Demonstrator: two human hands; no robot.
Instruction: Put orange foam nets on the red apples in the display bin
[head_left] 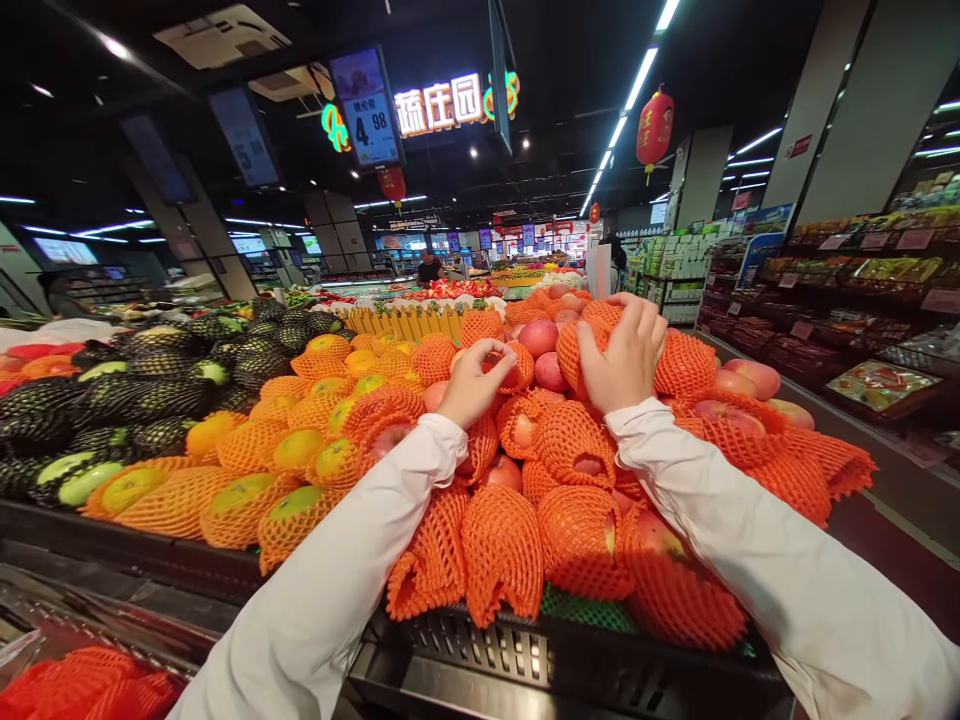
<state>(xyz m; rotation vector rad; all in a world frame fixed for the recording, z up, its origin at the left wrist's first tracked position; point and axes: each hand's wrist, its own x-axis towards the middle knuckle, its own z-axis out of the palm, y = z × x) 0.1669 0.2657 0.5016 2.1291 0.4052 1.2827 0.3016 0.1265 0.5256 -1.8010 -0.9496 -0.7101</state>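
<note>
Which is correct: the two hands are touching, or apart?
Apart. The head view shows red fruit in the gap between the left hand and the right hand.

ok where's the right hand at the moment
In the head view, the right hand is right of centre, at an orange-netted fruit, with two bare reddish fruits just left of that fruit.

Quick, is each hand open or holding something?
Left hand: partly curled; whether it's holding anything can't be told.
Right hand: cupped against netted fruit; grip unclear.
</note>
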